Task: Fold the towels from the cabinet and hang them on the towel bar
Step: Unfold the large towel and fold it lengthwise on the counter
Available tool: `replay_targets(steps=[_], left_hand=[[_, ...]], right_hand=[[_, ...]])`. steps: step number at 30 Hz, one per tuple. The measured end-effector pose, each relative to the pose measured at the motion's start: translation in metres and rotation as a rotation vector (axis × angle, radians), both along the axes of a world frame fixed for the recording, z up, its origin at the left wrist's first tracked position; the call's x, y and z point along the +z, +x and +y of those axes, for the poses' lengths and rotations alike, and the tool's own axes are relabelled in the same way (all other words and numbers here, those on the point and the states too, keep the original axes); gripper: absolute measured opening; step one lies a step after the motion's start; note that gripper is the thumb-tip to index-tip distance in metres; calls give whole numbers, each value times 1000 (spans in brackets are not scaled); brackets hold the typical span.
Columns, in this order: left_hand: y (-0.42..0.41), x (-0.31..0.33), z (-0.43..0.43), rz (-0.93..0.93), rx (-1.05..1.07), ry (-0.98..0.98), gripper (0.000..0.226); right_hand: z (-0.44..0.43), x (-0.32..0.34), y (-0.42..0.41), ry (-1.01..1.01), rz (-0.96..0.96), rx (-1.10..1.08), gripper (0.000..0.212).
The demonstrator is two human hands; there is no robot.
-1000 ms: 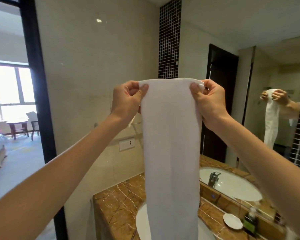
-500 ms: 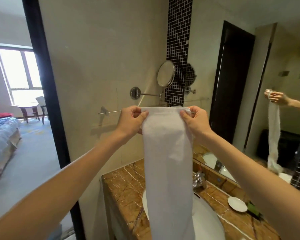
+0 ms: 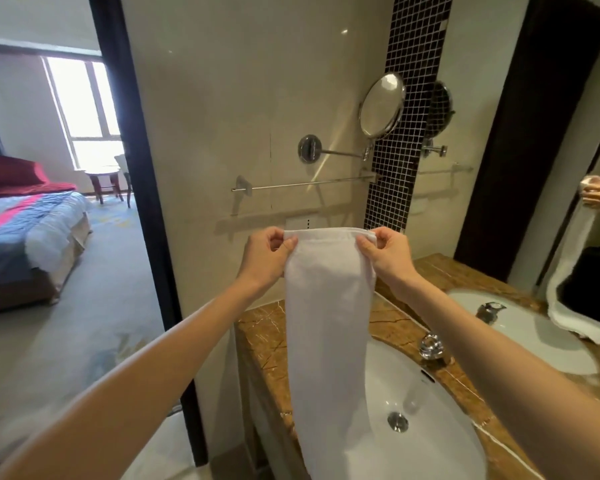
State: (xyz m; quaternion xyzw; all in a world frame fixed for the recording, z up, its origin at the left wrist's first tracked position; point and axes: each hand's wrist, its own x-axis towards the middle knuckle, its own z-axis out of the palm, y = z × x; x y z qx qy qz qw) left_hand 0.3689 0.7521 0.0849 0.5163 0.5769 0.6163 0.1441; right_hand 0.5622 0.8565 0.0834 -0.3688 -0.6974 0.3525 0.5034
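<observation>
A long white towel (image 3: 329, 341) is being held up by its top edge, one upper corner being pinched by the fingers (image 3: 289, 244) of the left hand (image 3: 267, 258) and the other by the right hand (image 3: 388, 254). The towel is being left to hang straight down in front of the brown marble bench (image 3: 260, 337), its lower part passing over the white sink basin (image 3: 430, 427). The top edge is being kept below the metal towel bar (image 3: 309, 183) on the beige wall, apart from it. A round mirror (image 3: 381, 105) is being carried on an arm above the bar. A bed (image 3: 25, 230) is being framed by the doorway on the left.
</observation>
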Motion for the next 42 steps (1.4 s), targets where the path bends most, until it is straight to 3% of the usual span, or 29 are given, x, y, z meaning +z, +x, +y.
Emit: replay_targets(steps=[6, 23, 31, 42], left_hand=[[-37, -31, 31, -3, 53, -54, 14], [-153, -143, 184, -82, -57, -343, 18], [-169, -187, 222, -123, -52, -437, 23], [-181, -270, 251, -161, 107, -548, 25]], right_hand=[[36, -31, -40, -19, -61, 4, 13], [175, -145, -140, -189, -210, -103, 18], [203, -180, -155, -314, -247, -97, 17], [244, -266, -187, -520, -289, -21, 15]])
